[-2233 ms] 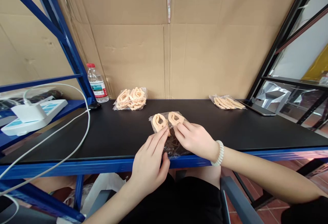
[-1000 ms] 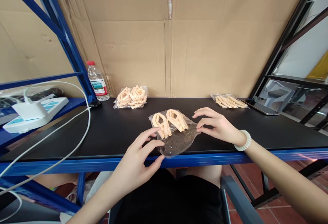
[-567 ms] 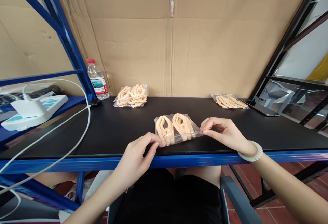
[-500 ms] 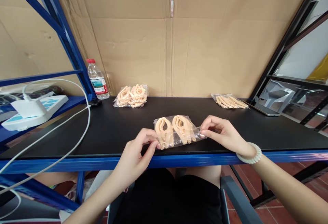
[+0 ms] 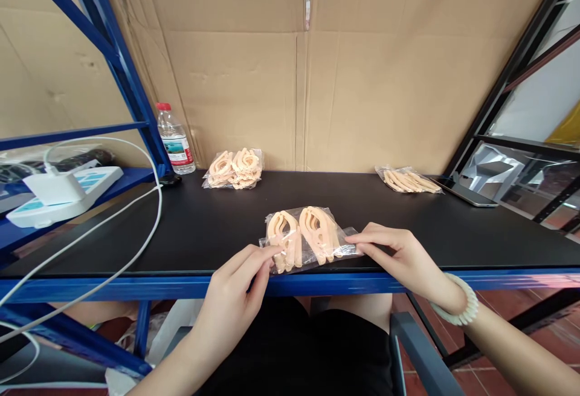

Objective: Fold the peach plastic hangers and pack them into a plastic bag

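A clear plastic bag holding peach-coloured, loop-shaped pieces, which look like folded hangers, lies near the table's front edge. My left hand pinches the bag's left side, its fingertips over the plastic film. The thumb and index finger of my right hand are closed on the loose film at the bag's right end. Two groups of pieces show side by side inside, their round ends pointing away from me. A pale beaded bracelet circles my right wrist.
Behind stand another bag of peach pieces on the left and a third bag on the right, beside a dark phone-like slab. A water bottle, white cable and power strip are at left. Cardboard walls the back.
The bag has come slightly nearer and to the left. My left fingers now lie over its film, and my right hand has moved a little lower with its fingers straighter.
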The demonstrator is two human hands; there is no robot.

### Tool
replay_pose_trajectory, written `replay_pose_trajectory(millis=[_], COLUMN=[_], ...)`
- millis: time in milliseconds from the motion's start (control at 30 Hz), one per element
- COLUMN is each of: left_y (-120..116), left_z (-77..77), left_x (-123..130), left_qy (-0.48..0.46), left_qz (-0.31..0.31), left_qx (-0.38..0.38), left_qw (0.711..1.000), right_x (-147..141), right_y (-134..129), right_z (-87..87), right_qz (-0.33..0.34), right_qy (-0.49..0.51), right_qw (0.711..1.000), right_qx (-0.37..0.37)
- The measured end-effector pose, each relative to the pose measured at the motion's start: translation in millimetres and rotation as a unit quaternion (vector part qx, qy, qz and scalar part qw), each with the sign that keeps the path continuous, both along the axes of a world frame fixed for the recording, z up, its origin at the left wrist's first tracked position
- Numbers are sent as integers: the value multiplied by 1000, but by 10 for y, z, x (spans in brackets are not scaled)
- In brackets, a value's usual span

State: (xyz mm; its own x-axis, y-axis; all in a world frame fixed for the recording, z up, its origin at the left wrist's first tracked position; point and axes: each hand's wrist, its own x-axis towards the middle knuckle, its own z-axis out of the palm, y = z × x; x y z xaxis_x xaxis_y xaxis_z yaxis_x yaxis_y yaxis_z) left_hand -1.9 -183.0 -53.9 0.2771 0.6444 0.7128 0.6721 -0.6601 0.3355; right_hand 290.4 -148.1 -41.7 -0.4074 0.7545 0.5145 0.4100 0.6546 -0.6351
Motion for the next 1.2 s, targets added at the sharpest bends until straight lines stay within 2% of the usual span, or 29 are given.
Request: replay_pose_trajectory(millis=[133, 367, 533, 700, 833, 900, 1000, 1067, 1200], left_y=[-26, -106, -70, -110, -210, -236, -199, -107, 243], left_z=[-17, -49, -122, -146, -121, -54, 144, 329, 703], left_x=[0, -21, -72, -98, -110, -132, -192, -240, -333], left_qy=[42, 80, 84, 75, 62, 59, 70, 91, 72], left_qz=[-4, -12, -16, -31, -43, -27, -16, -42, -21], left_qx=[31, 16, 45, 94, 148, 168, 161, 139, 103], left_qw=[999, 997, 995, 992, 986, 984, 984, 985, 992], right_x=[-10, 31, -7, -78, -110, -130, -184, -239, -407], right_y=[-47, -35, -23, -189, -366, -400, -326, -186, 289], right_z=[-24, -43, -126, -148, -105, -48, 101, 241, 591], right_qz=[21, 50, 62, 21, -44, -55, 6, 29, -22], right_qy=[-31, -92, -93, -118, -124, -110, -84, -61, -49], right_qw=[998, 994, 990, 984, 964, 957, 970, 976, 973], right_qx=[56, 44, 84, 135, 230, 261, 229, 205, 223])
